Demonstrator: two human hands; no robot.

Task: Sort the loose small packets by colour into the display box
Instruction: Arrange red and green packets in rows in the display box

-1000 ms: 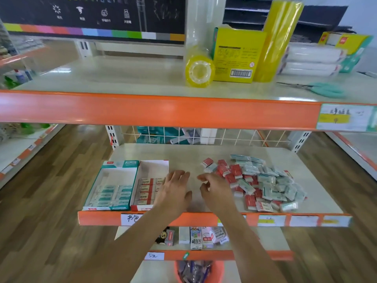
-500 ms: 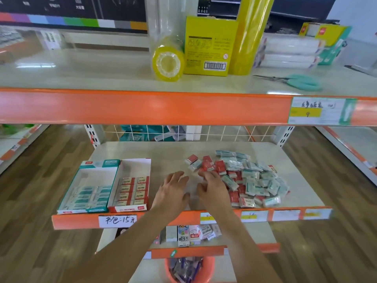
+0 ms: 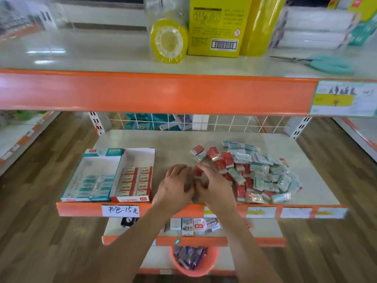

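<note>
A heap of loose red and teal packets (image 3: pixel 257 172) lies on the right of the middle shelf. On the left stand two display boxes: a teal one (image 3: pixel 95 176) with teal packets and a red one (image 3: pixel 134 178) with red packets, both partly filled at the front. My right hand (image 3: pixel 214 184) is at the heap's left edge, its fingers curled around a red packet (image 3: pixel 197 172). Touching it on the left, my left hand (image 3: pixel 175 186) has its fingers bent down; what it holds is hidden.
The orange shelf lip (image 3: pixel 183 209) runs under my wrists, with a handwritten price tag (image 3: pixel 120 210). The upper shelf carries yellow tape rolls (image 3: pixel 169 40), a yellow box (image 3: pixel 216 27) and teal scissors (image 3: pixel 326 63). Below are small cartons (image 3: pixel 188 226) and an orange tub (image 3: pixel 193 260).
The camera has moved closer and lower. My hands came together at the heap's left edge, and the right fingers closed on a red packet.
</note>
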